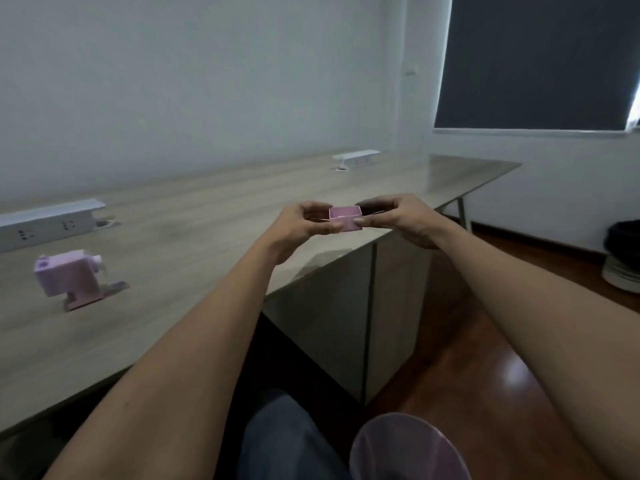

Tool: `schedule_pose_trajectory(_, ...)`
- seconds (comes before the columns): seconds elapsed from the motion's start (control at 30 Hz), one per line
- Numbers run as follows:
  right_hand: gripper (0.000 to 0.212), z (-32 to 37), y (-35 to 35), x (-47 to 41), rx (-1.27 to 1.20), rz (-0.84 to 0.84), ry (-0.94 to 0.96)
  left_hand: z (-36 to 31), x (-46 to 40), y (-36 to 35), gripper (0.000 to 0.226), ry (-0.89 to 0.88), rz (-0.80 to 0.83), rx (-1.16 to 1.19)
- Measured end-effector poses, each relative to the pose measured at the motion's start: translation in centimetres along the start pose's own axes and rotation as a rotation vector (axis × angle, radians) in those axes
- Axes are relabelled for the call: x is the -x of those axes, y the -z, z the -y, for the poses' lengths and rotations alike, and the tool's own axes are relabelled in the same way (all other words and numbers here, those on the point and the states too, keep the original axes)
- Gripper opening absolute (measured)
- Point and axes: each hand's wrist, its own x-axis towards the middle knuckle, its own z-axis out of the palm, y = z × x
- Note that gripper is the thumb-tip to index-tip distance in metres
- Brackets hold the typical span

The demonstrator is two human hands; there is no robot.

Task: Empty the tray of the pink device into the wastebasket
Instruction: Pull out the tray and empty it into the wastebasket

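The small pink tray is held level and open side up between both hands above the counter's near edge, the left hand with its fingers pinched on the tray's 9 o'clock end and the right hand pinched on its 3 o'clock end, so the long axis runs hand to hand. The wastebasket, a dark-lined bin on the floor, lies well apart toward 3 o'clock from the tray, on the right hand's side, so I judge the carry goes rightward. The pink device stands on the counter far off toward 8 o'clock.
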Motion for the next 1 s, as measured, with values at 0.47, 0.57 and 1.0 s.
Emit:
schedule_pose_trajectory(0.47, 0.058, -10.7, 4.6, 8.7, -0.223, -0.139, -0.312, 7.5, 0.9, -11.9, 0.062, 0.087, 0.146, -0.006)
schedule_pose_trajectory(0.57, 0.054, -13.4, 3.6, 10.2, -0.263, -0.149, -0.379, 10.3, 1.7, -13.1, 0.062, 0.142, 0.15, 0.009)
schedule_pose_trajectory(1.0, 0.048, -30.0, -3.5, 19.0, -0.504, -0.187, -0.758, 26.8, 8.7, -19.0, 0.061, 0.599, 0.185, 0.173)
